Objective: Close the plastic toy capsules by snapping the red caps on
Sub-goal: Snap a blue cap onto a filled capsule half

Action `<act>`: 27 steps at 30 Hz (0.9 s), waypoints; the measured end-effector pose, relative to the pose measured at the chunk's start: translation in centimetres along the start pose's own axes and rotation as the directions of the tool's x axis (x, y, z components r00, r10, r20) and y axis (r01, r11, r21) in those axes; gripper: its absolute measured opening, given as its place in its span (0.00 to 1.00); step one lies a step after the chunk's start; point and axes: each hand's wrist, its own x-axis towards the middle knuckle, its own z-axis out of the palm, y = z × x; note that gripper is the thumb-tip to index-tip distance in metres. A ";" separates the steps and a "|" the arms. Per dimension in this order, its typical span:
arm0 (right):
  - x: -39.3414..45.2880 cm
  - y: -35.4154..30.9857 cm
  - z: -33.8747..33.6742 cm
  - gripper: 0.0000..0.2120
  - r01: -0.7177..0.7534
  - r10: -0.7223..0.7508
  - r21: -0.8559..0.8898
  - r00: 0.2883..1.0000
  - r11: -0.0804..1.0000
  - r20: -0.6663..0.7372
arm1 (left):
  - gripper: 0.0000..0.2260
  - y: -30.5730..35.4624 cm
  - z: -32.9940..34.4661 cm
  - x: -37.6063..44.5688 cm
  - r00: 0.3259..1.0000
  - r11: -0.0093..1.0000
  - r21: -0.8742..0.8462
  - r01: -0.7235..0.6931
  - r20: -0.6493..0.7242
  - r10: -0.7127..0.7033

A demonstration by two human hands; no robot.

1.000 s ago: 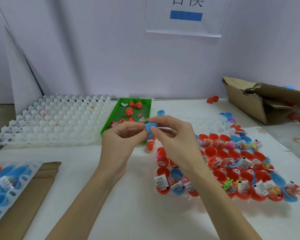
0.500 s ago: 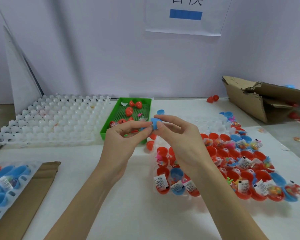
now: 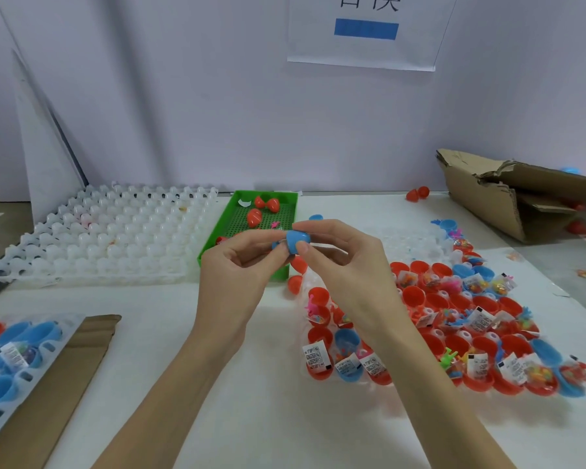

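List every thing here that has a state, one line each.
Blue capsule: held up between both hands.
Left hand: pinching the capsule.
Right hand: pinching the capsule.
Capsule halves on the right: open, uncapped, toys and slips inside.
Green tray: holds a few red pieces.
White grid tray: cells mostly unfilled.
Cardboard box: torn, on its side.

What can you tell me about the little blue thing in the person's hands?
The blue capsule piece is small, rounded and smooth, like shiny plastic. It is held up above the table, in front of the green tray. The right hand pinches it between thumb and fingers, and the left hand grips its left end. The fingers hide part of it, so whether it is a half or a closed capsule cannot be told.
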 end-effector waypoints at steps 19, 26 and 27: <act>0.3 0.2 -0.7 0.12 0.095 -0.097 -0.031 0.995 0.995 -0.035 | 0.12 0.1 0.3 0.1 0.986 0.991 0.030 -0.128 0.115 0.124; 0.2 0.5 -0.6 0.10 0.062 -0.064 -0.034 0.996 0.997 -0.063 | 0.12 0.2 0.4 0.1 0.987 0.993 0.032 -0.114 0.117 0.109; 0.2 0.5 -0.6 0.09 0.052 -0.053 -0.025 0.996 0.998 -0.074 | 0.12 0.2 0.4 0.2 0.986 0.992 0.036 -0.120 0.120 0.115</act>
